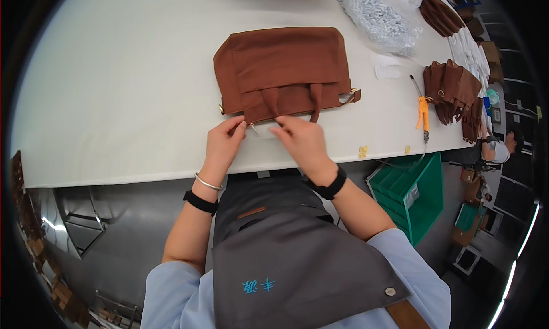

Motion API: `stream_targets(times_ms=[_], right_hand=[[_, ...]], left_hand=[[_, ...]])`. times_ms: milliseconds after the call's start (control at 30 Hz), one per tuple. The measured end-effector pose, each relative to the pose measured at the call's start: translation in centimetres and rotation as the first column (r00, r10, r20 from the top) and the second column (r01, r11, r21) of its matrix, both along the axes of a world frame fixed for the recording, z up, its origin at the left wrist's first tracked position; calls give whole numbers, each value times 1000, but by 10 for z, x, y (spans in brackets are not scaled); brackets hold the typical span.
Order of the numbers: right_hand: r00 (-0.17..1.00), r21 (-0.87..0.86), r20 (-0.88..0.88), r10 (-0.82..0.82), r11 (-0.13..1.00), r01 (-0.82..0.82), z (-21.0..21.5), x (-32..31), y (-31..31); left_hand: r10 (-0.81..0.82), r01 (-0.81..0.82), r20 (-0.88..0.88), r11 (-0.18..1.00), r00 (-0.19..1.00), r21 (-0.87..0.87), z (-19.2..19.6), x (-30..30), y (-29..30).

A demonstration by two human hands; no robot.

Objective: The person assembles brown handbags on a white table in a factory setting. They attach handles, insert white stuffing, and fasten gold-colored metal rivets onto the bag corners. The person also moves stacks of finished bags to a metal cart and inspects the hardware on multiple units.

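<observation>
A brown handbag (289, 57) lies on the white table with its zipped opening and two handles toward me. At the near left end of the zip, my left hand (226, 140) is closed, thumb and fingers pinching the bag's edge. Just right of that pinch a small metal zip pull (252, 125) shows. My right hand (303, 145) is at the same near edge, between the bases of the handles. Its fingers are bent at the edge and its thumb lies lower; motion blur hides whether they grip. Gold-coloured metal fittings sit at both sides of the bag.
An orange-handled air gun (422, 113) with a hose lies right on the table (126, 89). Beyond are stacked brown leather pieces (452, 86) and a clear bag of small white parts (380, 20). A green crate (420, 197) stands below the table edge. Other people are far right.
</observation>
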State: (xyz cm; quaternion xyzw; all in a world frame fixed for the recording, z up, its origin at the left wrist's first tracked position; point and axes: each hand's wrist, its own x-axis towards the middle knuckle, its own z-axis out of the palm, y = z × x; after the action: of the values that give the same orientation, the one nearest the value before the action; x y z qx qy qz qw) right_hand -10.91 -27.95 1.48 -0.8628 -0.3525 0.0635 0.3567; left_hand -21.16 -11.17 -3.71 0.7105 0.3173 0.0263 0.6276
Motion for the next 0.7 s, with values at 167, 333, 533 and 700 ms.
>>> stream_targets(times_ms=[167,333,533,700], right_hand=[[781,25,-424,-459,856,517,-11,81,-88],[476,-93,-807,-350,871,482,-9,113,-89],[242,65,-965,-98,807,587,-22,119,-96],[180,179,-981,72,694,697,5,107,-90]], left_hand=[[60,-61,-27,996,998,-70,7,4,-2],[178,-207,-110,893,978,-399,23,16,-9],[279,-313,-141,836,950,-451,39,27,-21],[359,-272,127,857,925,-438,37,22,-26]])
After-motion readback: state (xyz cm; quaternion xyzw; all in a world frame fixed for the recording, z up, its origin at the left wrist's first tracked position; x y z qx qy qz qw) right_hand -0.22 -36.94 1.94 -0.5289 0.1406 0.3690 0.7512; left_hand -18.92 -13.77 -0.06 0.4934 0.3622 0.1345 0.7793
